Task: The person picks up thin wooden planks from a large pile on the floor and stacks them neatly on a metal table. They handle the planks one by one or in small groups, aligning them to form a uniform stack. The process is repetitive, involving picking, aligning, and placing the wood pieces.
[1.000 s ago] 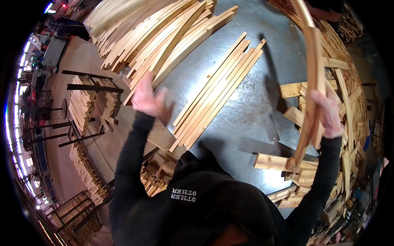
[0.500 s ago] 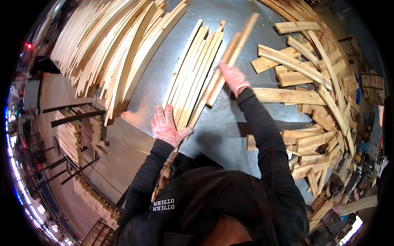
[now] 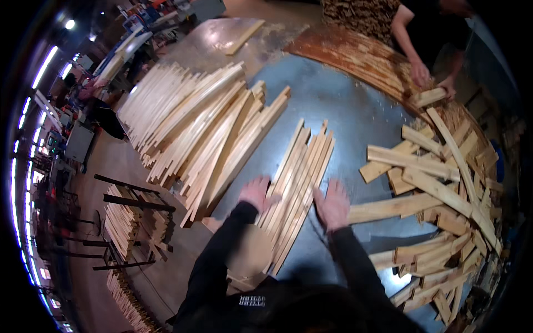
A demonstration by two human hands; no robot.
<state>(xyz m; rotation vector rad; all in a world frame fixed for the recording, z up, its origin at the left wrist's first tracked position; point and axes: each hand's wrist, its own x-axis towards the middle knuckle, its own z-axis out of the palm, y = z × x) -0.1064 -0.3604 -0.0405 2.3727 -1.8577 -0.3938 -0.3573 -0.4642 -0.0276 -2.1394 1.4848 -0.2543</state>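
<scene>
A bundle of narrow, pale wooden strips [image 3: 298,175] lies lengthwise on the blue-grey metal table [image 3: 311,83], its far ends uneven. My left hand [image 3: 257,194] rests against the bundle's left side, fingers spread and thumb toward the strips. On the other side, my right hand [image 3: 333,204] stands with fingers stretched out and its thumb at the rightmost strip. Neither hand grips a strip. The near end of the bundle reaches toward my body and is partly hidden there.
To the left lies a wide stack of long strips [image 3: 194,133]. Rough wood pieces [image 3: 427,166] are heaped crosswise at the right. Beyond them a co-worker's hands [image 3: 422,75] hold a short block [image 3: 430,97]. A rack with strips [image 3: 122,222] stands left of the table.
My right hand has let go of the strips it held apart at the right; the strips now lie together. Both hands flank the bundle. The view has shifted, and a co-worker shows at the far right.
</scene>
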